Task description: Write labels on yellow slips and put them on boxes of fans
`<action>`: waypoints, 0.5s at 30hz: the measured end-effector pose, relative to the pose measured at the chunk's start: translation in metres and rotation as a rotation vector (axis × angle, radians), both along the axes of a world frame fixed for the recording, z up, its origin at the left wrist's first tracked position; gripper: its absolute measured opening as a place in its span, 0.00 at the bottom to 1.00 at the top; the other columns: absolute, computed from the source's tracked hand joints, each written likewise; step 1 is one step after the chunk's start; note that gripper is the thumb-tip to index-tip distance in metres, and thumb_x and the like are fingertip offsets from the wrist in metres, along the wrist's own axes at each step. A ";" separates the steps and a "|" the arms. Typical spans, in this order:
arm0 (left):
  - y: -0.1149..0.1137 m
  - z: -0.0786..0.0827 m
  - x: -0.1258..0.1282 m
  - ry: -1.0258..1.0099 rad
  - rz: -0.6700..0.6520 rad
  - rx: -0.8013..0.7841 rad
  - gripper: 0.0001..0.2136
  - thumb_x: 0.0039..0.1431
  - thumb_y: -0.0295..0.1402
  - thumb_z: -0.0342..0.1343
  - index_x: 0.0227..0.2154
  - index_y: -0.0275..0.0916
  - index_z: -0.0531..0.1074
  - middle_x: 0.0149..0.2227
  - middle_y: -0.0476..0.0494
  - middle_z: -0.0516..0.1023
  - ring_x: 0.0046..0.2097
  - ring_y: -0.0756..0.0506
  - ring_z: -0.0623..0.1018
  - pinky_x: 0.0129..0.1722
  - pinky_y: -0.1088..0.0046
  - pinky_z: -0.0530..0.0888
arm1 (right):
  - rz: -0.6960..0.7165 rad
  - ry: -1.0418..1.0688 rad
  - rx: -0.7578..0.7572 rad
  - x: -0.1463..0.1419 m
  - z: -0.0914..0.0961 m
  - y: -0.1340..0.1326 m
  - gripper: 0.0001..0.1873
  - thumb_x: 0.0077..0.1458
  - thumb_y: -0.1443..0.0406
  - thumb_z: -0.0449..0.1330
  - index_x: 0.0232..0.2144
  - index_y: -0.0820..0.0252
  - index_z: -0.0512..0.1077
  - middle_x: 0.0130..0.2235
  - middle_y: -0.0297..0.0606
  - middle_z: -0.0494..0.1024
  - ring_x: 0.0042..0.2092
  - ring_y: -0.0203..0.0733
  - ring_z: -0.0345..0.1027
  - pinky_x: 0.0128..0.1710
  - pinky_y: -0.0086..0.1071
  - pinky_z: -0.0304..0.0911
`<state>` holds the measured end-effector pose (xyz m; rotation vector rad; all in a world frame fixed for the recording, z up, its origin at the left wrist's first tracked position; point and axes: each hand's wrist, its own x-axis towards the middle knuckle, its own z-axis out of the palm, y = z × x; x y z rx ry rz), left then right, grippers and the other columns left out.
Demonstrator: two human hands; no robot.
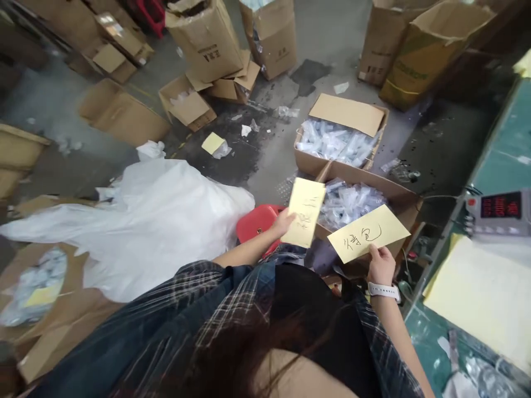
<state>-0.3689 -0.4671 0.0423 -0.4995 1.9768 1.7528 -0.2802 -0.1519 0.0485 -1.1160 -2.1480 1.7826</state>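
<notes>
My left hand [284,223] pinches the edge of a pale yellow paper slip [306,207] with dark handwriting. A second yellow slip [369,235], also handwritten, is gripped by my right hand [381,262], which has a light watch band at the wrist. Both slips are held apart from each other over a cardboard box of clear plastic packets [346,204]. Just behind it stands another box [332,163] full of similar packets, one flap folded over them. A red stool [258,223] shows beside my left forearm.
A big white plastic sack [166,215] lies at the left. Beyond it stand several cardboard boxes [211,50]. On the right, a green table [510,143] carries a device with a red display [500,210] and yellow paper sheets [481,293]. Plastic scraps [286,112] litter the floor.
</notes>
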 end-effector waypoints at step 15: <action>0.099 0.057 -0.088 -0.188 -0.308 0.561 0.29 0.46 0.42 0.72 0.47 0.31 0.73 0.48 0.28 0.79 0.45 0.36 0.81 0.48 0.54 0.77 | 0.188 0.217 -0.095 -0.094 0.057 -0.040 0.19 0.54 0.51 0.55 0.31 0.62 0.70 0.31 0.38 0.73 0.33 0.40 0.66 0.35 0.33 0.63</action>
